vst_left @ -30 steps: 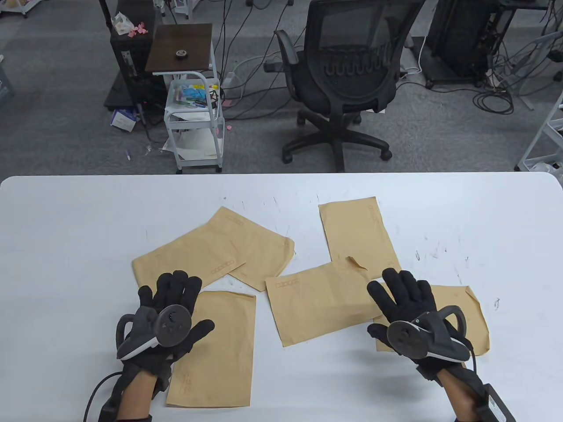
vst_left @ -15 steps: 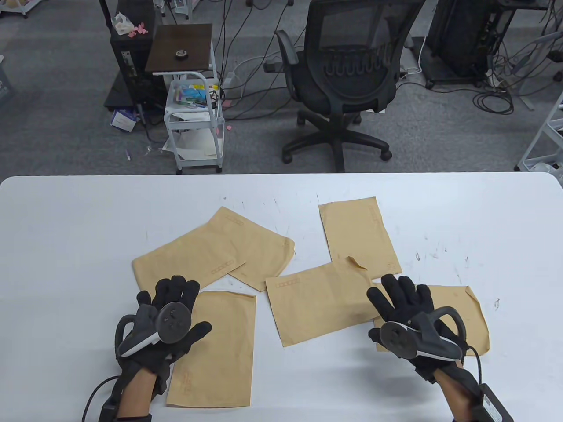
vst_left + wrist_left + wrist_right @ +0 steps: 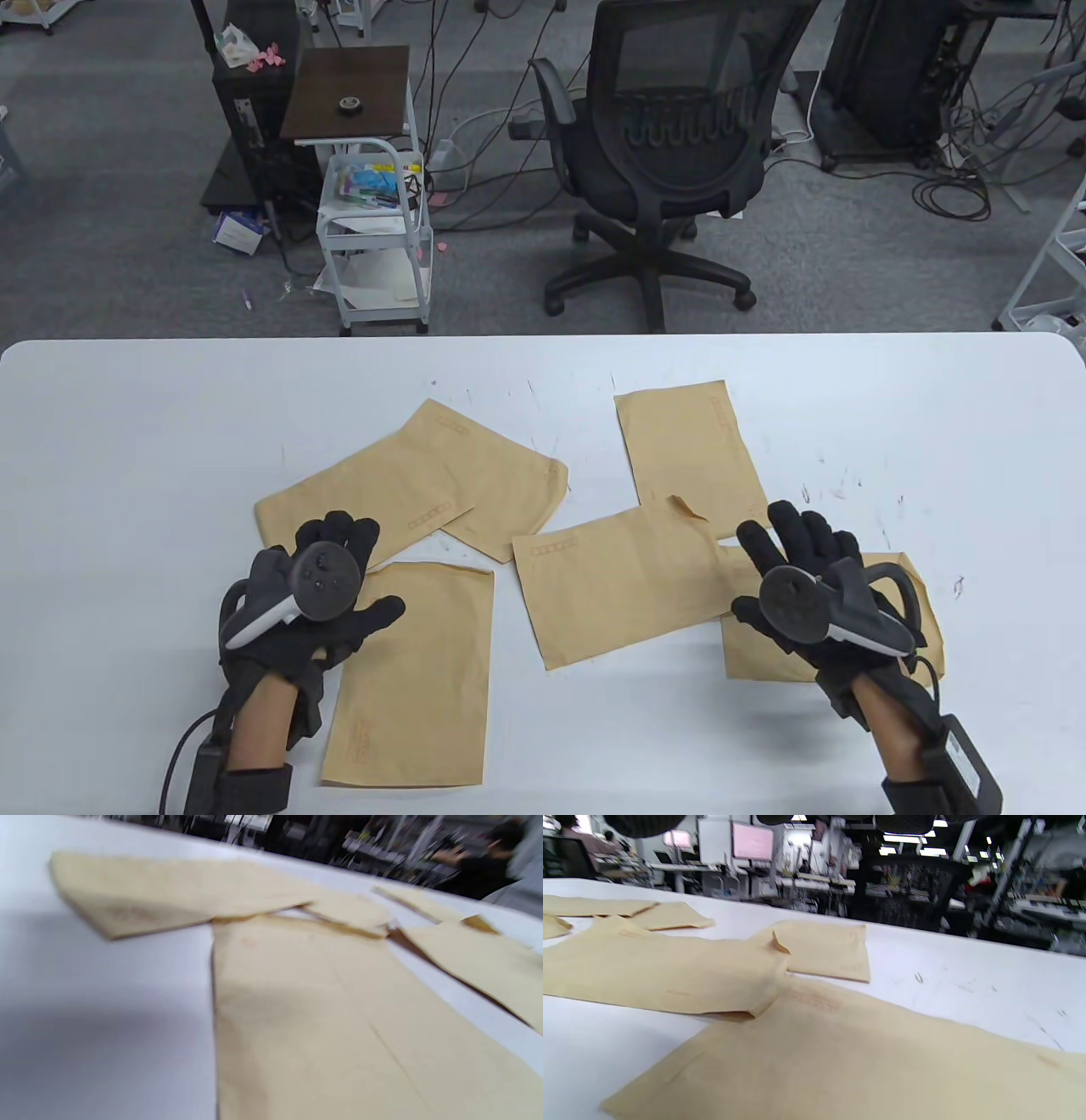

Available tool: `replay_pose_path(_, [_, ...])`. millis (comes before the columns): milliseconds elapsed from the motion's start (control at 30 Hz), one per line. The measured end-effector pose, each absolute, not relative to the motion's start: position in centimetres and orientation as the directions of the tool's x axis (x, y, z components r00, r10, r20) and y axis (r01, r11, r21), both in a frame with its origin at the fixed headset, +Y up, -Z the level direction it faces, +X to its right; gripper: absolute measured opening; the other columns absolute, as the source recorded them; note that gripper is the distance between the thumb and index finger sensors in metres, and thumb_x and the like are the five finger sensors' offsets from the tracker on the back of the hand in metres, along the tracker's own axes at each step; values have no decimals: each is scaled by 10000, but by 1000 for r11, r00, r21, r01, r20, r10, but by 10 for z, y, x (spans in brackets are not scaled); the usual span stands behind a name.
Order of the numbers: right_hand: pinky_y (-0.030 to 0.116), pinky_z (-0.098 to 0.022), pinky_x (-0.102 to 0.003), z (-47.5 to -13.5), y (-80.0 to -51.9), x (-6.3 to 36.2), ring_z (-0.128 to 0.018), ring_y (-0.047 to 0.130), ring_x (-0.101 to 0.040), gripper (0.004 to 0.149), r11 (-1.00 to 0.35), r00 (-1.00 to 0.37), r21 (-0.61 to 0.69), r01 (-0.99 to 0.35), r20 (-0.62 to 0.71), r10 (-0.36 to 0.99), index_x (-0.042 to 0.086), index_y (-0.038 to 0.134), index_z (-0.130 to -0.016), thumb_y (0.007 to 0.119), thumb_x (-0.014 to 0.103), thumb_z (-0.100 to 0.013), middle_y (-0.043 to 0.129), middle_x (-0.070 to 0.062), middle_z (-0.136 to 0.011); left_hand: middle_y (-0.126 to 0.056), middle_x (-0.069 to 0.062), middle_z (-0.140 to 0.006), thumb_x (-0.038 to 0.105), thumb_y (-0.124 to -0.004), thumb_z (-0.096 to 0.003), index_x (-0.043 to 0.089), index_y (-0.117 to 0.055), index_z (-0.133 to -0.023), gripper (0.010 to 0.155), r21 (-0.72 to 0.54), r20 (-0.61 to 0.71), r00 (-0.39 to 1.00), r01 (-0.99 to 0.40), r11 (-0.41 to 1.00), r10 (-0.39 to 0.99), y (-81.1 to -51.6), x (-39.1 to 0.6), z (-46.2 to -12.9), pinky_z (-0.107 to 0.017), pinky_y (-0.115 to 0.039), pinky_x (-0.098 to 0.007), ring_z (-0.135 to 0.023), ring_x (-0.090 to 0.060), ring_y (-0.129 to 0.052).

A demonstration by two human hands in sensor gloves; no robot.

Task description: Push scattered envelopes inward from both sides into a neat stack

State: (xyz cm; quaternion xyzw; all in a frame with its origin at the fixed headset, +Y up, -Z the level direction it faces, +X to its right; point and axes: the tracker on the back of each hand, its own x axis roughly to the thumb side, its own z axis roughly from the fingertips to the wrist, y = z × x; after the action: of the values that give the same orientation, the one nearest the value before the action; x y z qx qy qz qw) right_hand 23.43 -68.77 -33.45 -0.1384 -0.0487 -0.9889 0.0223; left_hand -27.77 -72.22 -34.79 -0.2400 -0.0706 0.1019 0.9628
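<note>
Scuff marks dot the white worktop [image 3: 153,441], and beyond its far edge stand a black mesh office chair [image 3: 670,161], a small white cart [image 3: 373,229] with a dark top, and cables trailing over grey carpet. Six tan envelopes [image 3: 628,586] lie scattered across the middle of the worktop, some overlapping at their corners. The left hand [image 3: 310,594] sits over the near-left envelope's [image 3: 416,671] top left corner, its fingers [image 3: 339,531] spread and reaching onto the envelope behind it. The right hand [image 3: 814,586] is over the near-right envelope [image 3: 865,1060], fingers [image 3: 806,531] spread and pointing away. Whether either palm actually presses the paper, I cannot tell; neither wrist view shows any fingers.
</note>
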Motion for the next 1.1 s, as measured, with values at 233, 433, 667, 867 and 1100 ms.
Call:
replay_pose_path(233, [429,-680,-754,-363,-759,270,-988,423,-634,860,-866,-995,498,40,95,9,104,303,-1128,582,582,-470,277,-324,-1174,105,-183,-1111,713,-604,-426,232,-27,-1090,1003,-637,-36,973,-198,745,227,-793,-308,-368,-702,-78,-747,-1035,-480,76])
replay_pose_path(433, [510,-679,-681,-365,-766,256,-932,357,-659,875,-888,-983,449,-98,94,156,46,247,-1113,541,573,-479,294,-374,-1138,6,-199,-1142,674,-626,-440,243,-109,-1108,948,-596,33,971,-171,785,237,-788,-285,-366,-741,-158,-734,-1053,-502,-20])
replay_pose_path(667, [598,-655,-623,-360,-762,196,-912,461,-624,899,-913,-951,385,-137,207,230,-10,187,-1091,546,551,-487,345,-401,-1111,26,-204,-1126,651,-610,-435,250,-55,-1084,943,-582,121,988,-11,813,100,-790,-245,-364,-762,-213,-712,-1045,-513,-38])
replay_pose_path(867, [610,-654,-623,-350,-750,172,-920,496,-628,886,-930,-940,362,-58,294,173,0,174,-1086,580,518,-493,277,-396,-1114,-195,-214,-1150,646,-544,-447,183,-147,-1115,904,-445,122,992,81,892,-30,-787,-229,-364,-786,-385,-642,-1033,-521,-282])
replay_pose_path(1100, [473,-697,-700,-341,-734,206,-990,375,-623,781,-899,-941,361,250,310,-137,223,239,-1112,668,453,-501,224,-299,-1180,-9,-200,-1149,683,-561,-444,238,-39,-1093,945,-499,83,991,-52,865,107,-775,-246,-367,-773,-253,-701,-1083,-497,-135])
